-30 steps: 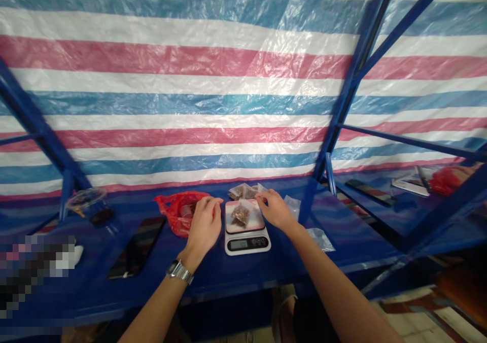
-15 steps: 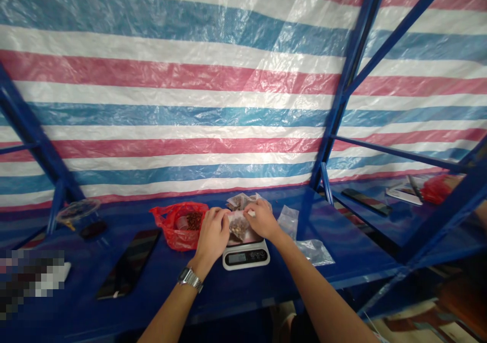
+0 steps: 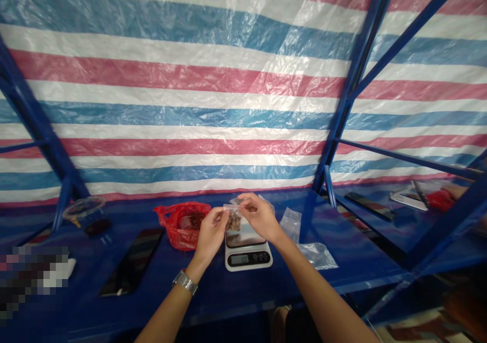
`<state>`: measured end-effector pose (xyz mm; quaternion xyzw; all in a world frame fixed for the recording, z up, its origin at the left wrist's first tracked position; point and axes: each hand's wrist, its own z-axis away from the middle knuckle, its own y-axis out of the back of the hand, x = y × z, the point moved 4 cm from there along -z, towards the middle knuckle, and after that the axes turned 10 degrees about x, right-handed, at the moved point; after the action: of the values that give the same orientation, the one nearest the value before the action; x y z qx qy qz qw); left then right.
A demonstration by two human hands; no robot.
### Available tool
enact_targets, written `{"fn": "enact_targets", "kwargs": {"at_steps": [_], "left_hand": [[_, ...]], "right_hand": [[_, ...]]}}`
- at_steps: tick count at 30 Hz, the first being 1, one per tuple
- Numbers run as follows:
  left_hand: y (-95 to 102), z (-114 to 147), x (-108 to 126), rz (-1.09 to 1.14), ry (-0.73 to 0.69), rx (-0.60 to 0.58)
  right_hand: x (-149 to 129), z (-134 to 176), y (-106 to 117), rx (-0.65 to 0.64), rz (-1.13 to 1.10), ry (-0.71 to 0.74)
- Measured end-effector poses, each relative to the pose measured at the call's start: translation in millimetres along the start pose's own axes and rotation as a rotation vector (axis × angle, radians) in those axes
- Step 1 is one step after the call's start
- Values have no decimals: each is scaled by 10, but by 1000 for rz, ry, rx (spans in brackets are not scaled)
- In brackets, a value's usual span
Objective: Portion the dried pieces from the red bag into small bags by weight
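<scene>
A small clear zip bag (image 3: 233, 222) with brown pieces inside hangs above the kitchen scale (image 3: 249, 260). My left hand (image 3: 211, 234), a metal watch on its wrist, pinches the bag's upper left corner. The fingers of my right hand (image 3: 258, 216) are closed at the bag's top edge on the other side. Left of my left hand sits a red plastic bag (image 3: 177, 231) holding brown pieces and a clear cup. Behind my right hand, more filled clear bags (image 3: 265, 199) are partly hidden.
Flat clear bags (image 3: 317, 255) lie right of the scale. A dark phone (image 3: 133, 262) and a clear lidded container (image 3: 85, 213) are to the left. Blue frame posts (image 3: 338, 114) rise at both sides. Farther right, another person's hand (image 3: 454, 191) is by a red bag.
The zip bag has come up off the scale's plate, held by both hands. My right hand has shifted slightly up, and more of the plate shows.
</scene>
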<state>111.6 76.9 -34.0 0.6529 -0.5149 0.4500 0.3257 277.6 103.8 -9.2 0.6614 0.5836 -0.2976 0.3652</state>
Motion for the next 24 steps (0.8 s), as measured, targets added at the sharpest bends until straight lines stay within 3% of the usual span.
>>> {"fn": "enact_targets", "kwargs": {"at_steps": [11,24], "left_hand": [[-50,44,100,125,76,5],[-91,81,133,97,58,1]], "right_hand": [[-156,72,-77,15,48,36],[-216,102,-40,18,21,52]]}}
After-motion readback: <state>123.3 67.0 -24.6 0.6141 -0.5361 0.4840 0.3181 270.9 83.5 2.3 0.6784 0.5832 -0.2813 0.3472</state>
